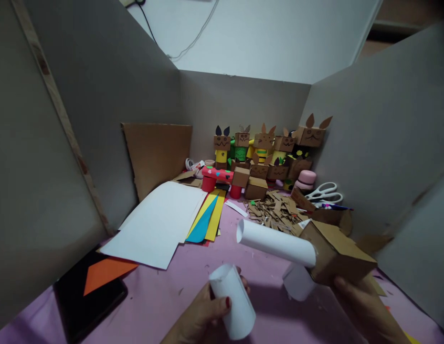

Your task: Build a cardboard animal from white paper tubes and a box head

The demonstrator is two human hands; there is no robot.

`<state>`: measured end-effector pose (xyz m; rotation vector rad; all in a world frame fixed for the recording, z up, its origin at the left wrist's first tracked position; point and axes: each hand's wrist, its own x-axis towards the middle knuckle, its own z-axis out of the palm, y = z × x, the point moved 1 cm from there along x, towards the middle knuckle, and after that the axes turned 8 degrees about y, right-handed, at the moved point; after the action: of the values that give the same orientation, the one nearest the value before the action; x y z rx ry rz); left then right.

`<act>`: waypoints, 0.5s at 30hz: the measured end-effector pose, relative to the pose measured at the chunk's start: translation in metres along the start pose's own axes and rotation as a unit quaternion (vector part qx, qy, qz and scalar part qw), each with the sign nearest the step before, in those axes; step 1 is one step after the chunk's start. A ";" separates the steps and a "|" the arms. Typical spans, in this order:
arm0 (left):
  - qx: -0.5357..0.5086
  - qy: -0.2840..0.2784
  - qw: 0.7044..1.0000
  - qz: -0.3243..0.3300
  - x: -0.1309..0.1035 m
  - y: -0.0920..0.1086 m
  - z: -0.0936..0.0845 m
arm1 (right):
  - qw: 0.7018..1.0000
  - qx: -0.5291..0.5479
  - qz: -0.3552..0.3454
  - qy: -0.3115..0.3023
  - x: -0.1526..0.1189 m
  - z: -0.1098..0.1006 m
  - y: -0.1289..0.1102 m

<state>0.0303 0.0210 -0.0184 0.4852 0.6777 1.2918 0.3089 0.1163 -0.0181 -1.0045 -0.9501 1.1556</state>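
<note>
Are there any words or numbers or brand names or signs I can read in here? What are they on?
None that I can read.
White paper roll in the left hand: no writing shows.
Cardboard box in the right hand: no writing shows.
Yellow body of the leftmost eared figure: a dark mark, too small to read.
Box head in the back row: a drawn face, not words.

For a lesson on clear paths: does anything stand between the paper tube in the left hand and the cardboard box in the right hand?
Yes, in this view: a second short tube, below the long tube, lies between the held paper tube and the cardboard box. Depth is hard to judge.
</note>
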 end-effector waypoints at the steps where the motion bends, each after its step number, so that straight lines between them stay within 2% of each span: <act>1: 0.038 -0.009 0.999 0.009 0.001 0.000 0.000 | 1.000 -0.001 -0.004 -0.004 0.000 -0.002 0.001; 4: 0.192 -0.028 0.979 0.066 0.006 0.000 0.000 | 0.999 -0.008 -0.030 -0.024 0.000 -0.009 0.005; 7: 0.306 0.001 0.945 0.115 0.011 0.004 0.004 | 0.997 -0.026 -0.051 -0.042 0.001 -0.015 0.009; 11: 0.369 0.051 0.920 0.125 0.017 0.007 0.011 | 0.996 -0.047 -0.060 -0.051 0.003 -0.023 0.012; 15: 0.373 0.102 0.907 0.167 0.020 0.002 0.010 | 0.995 -0.059 -0.066 -0.037 0.005 -0.022 0.012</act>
<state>0.0380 0.0418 -0.0137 1.1376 1.3217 1.3862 0.3272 0.1200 -0.0355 -0.9833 -1.1384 1.0427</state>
